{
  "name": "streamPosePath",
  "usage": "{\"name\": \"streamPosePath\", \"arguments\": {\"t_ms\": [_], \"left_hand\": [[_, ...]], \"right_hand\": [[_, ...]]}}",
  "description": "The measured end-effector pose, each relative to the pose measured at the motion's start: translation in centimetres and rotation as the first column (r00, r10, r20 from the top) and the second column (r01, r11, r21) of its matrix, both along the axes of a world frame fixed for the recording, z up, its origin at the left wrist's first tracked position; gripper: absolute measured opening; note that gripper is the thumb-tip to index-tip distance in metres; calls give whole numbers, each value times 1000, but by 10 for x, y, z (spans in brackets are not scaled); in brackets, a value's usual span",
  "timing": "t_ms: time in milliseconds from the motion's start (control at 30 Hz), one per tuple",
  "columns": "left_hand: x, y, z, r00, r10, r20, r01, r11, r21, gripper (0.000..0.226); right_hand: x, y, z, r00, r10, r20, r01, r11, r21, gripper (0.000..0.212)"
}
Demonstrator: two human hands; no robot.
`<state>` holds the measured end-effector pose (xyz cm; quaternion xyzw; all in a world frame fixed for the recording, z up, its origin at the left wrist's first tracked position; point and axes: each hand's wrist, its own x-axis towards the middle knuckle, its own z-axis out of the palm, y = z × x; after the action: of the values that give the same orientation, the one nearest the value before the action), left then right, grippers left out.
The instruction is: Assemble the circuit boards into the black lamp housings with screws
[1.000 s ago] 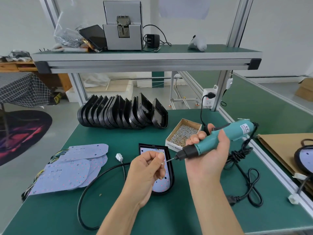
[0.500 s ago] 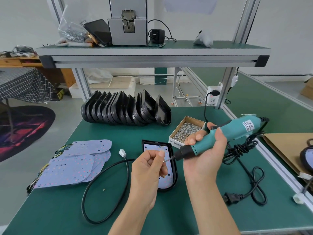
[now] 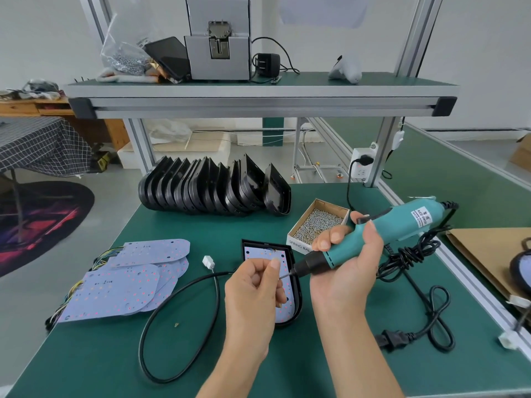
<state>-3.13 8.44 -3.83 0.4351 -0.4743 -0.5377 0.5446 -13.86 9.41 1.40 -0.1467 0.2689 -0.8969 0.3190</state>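
We note the right hand gripping the teal electric screwdriver level, the left hand pinching what we judge a screw at its bit, above the black lamp housing with its board on the green tabletop, apparently loading a screw before driving.

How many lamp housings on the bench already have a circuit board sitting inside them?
1: the black housing lying flat under the hands, board inside. The stacked housings behind look empty, though their insides are partly hidden.
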Motion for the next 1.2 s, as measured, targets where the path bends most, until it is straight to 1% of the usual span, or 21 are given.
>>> {"name": "streamPosePath", "arguments": {"t_ms": [33, 67, 133, 300, 400, 467, 567, 633, 700, 767, 867, 933, 1000, 1100, 1167, 1200], "left_hand": [[-1, 0, 0, 1000, 16, 16, -15, 1000, -5, 22], [-2, 1, 0, 999, 30, 29, -30, 1000, -9, 22], [-4, 1, -1, 997, 54, 55, -54, 998, -13, 23], [-6, 0, -5, 986, 98, 135, -92, 995, -47, 26], [-7, -1, -7, 984, 115, 137, -110, 993, -39, 26], [-8, -2, -8, 982, 130, 139, -126, 991, -37, 26], [-10, -3, -10, 965, 178, 192, -164, 983, -86, 24], [-11, -3, -10, 957, 202, 208, -182, 977, -110, 24], [-12, -3, -9, 956, 205, 210, -182, 975, -125, 24], [-14, -4, -7, 954, 207, 217, -180, 974, -140, 25], [-14, -9, -6, 950, 191, 246, -159, 976, -146, 30], [-15, -11, -4, 957, 147, 251, -120, 986, -120, 33], [-15, -12, -1, 950, 143, 276, -118, 987, -105, 37], [-5, -12, -1, 932, 228, 281, -199, 971, -130, 43], [6, -16, -6, 901, 304, 310, -257, 949, -185, 38], [11, -17, -9, 876, 327, 354, -269, 941, -204, 35]], "right_hand": [[1, -1, 1, 998, 56, 33, -54, 997, -50, 17], [0, -1, -1, 997, 70, 41, -67, 996, -60, 16], [0, -3, 0, 998, 59, 30, -58, 998, -31, 18], [4, -2, 0, 999, 52, 2, -51, 997, -54, 19], [4, -3, 0, 1000, 23, -14, -23, 999, -24, 22], [3, -4, 0, 999, 33, -16, -33, 999, -27, 21], [1, -5, -3, 998, 57, -40, -59, 997, -46, 17], [0, -7, -7, 996, 79, -41, -82, 995, -65, 27], [-3, -9, -11, 994, 106, 6, -105, 993, -58, 43], [-6, -10, -14, 991, 121, 50, -119, 992, -50, 47], [-10, -14, -18, 991, 116, 71, -112, 992, -56, 40], [-13, -17, -21, 989, 112, 96, -106, 992, -69, 35], [-18, -21, -24, 986, 102, 128, -94, 993, -68, 30], [-30, -30, -27, 988, 45, 147, -40, 998, -38, 26], [-39, -38, -30, 987, 1, 163, -1, 1000, 0, 25], [-43, -42, -31, 986, -20, 165, 17, 1000, 23, 25]]}}
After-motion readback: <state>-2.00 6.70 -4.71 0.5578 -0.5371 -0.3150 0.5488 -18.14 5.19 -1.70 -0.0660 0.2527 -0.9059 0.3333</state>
